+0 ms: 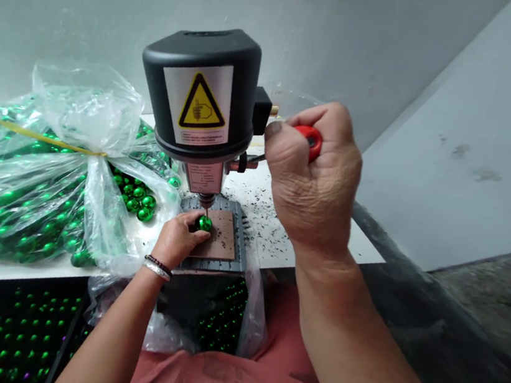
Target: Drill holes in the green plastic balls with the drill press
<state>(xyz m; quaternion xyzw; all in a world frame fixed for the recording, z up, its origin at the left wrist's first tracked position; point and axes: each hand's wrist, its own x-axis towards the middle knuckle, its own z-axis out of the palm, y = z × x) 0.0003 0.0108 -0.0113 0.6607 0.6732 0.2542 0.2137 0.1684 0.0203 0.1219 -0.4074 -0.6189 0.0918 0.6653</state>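
A small black bench drill press (198, 90) with a yellow warning label stands before me on the table. My left hand (178, 238) pinches a shiny green ball (205, 224) between thumb and fingers, right under the thin drill bit (207, 212). The bit's tip meets the top of the ball; whether it has entered I cannot tell. Beneath the ball lies a brown board (224, 234) on the grey ribbed drill base (239, 246). My right hand (317, 174) is wrapped round the red knob (310, 141) of the drill's feed lever, raised to the right.
At left, a clear plastic bag (50, 177) tied with a yellow strip is full of green balls; loose balls (141, 198) lie beside its opening. Dark shavings litter the white table (273, 231). Below the table edge, a black tray (5, 334) holds rows of green balls.
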